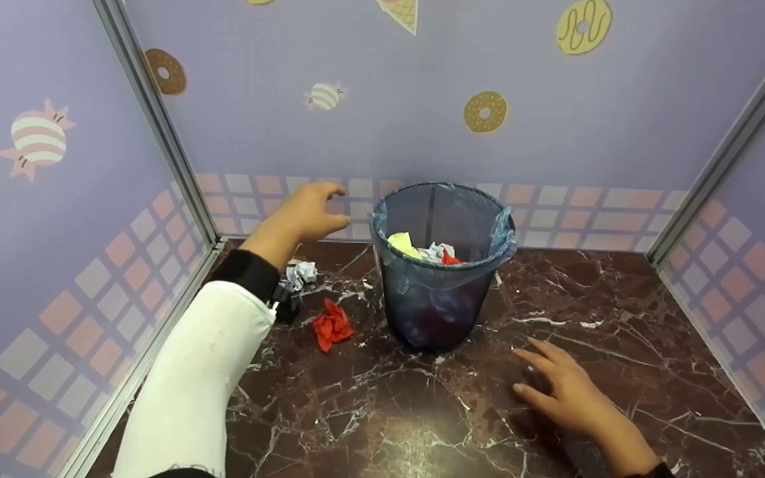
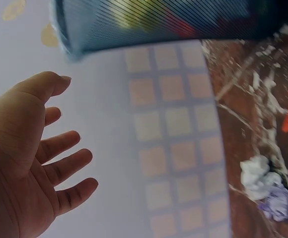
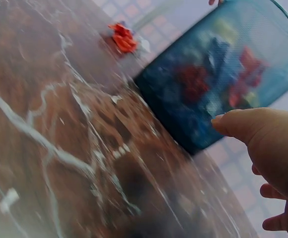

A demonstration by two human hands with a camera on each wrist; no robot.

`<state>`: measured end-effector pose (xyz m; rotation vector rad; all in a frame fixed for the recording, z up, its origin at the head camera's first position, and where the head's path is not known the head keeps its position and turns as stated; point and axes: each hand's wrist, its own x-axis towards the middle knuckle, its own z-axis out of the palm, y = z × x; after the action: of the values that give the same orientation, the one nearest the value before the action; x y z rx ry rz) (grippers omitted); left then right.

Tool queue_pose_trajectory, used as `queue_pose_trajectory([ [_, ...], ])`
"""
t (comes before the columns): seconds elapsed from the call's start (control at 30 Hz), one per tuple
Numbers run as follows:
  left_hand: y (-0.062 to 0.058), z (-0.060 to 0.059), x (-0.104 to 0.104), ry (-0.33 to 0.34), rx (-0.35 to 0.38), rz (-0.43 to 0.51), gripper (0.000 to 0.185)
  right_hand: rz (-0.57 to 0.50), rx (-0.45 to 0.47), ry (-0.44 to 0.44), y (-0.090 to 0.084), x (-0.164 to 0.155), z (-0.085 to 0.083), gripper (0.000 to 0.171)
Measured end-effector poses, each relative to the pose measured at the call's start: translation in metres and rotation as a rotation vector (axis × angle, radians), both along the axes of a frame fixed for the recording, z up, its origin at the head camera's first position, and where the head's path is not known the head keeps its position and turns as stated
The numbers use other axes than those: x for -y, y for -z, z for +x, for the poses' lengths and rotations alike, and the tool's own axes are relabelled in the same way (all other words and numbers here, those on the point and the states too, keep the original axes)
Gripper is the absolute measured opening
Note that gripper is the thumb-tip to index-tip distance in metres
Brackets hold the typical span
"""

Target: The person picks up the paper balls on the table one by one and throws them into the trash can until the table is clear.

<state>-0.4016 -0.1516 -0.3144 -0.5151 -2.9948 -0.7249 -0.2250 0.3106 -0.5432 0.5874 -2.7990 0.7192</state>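
A dark mesh wastebasket (image 1: 439,302) with a thin bluish bag over its rim stands near the back wall. Yellow (image 1: 404,244), white and red crumpled paper lies inside it. My left hand (image 1: 307,211) hovers left of the rim, fingers spread and holding nothing; the left wrist view shows its bare palm (image 2: 20,158). Below that arm, on the surface, are a red crumpled paper (image 1: 333,325) and a white crumpled paper (image 1: 301,275), with a purplish crumpled paper (image 2: 281,203) beside it in the left wrist view. My right hand (image 1: 565,388) is in front and right of the basket, relaxed and holding nothing.
The dark red marbled tabletop (image 1: 382,418) is enclosed by lilac walls (image 1: 276,133) printed with sweets and pink and white squares. Metal posts (image 1: 157,119) run up the corners. A dark object (image 1: 287,309) is partly hidden behind my left wrist.
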Motion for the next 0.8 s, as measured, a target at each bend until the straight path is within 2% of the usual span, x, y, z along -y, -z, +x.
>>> queue_pose_trajectory([
  [0.23,0.039,0.007,0.032,-0.068,0.076,0.011,0.071,0.024,-0.02,-0.081,0.006,0.029,-0.001,0.06],
  [0.47,0.082,0.013,0.051,-0.067,0.07,-0.042,0.072,0.039,-0.041,-0.173,0.014,0.051,0.001,0.057],
  [0.67,0.118,0.019,0.057,-0.062,0.048,-0.041,0.069,0.03,-0.05,-0.228,0.019,0.063,0.005,0.058],
  [0.8,0.138,0.025,0.053,-0.047,0.069,-0.021,0.071,0.033,-0.061,-0.239,0.021,0.066,0.007,0.058],
])
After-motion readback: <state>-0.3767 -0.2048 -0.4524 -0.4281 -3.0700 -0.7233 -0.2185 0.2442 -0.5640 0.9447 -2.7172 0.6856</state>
